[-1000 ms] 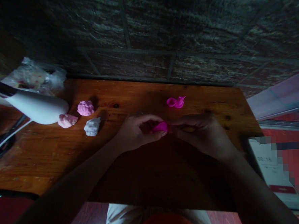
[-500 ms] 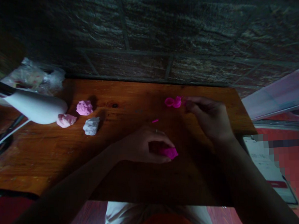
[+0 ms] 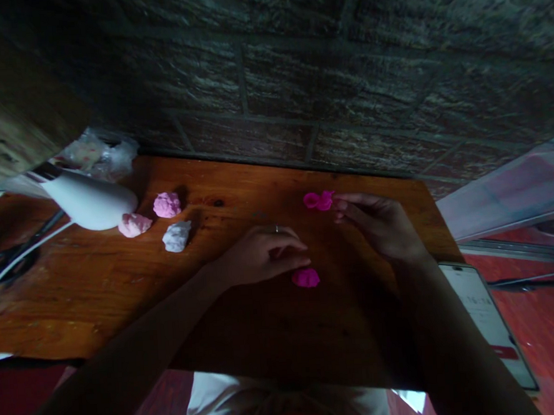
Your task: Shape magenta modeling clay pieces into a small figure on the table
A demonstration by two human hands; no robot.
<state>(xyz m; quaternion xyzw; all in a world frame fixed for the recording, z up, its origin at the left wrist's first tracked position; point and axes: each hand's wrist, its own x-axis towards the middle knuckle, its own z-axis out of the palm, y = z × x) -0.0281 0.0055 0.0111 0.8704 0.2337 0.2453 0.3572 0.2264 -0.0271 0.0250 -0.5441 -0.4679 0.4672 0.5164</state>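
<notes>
A lump of magenta modelling clay (image 3: 306, 278) lies on the wooden table. Just above it is my left hand (image 3: 273, 253), its thumb and fingers apart with nothing visible between them. Farther back lies a small shaped piece of magenta clay (image 3: 322, 200) with a ring-like left end. The fingertips of my right hand (image 3: 376, 220) pinch together at its right edge. At the left sit a bright pink clay lump (image 3: 167, 205), a pale pink clay lump (image 3: 135, 224) and a white clay lump (image 3: 177, 236).
A white rounded object (image 3: 93, 197) with a cable stands at the left, with crumpled clear plastic (image 3: 107, 155) behind it. A brick wall (image 3: 273, 76) borders the table's back. A phone (image 3: 488, 320) lies at the right, partly behind my forearm.
My left hand has let go of the magenta clay lump and moved up and left. The thin magenta strip no longer shows. My right hand stays by the shaped piece; the view has shifted slightly.
</notes>
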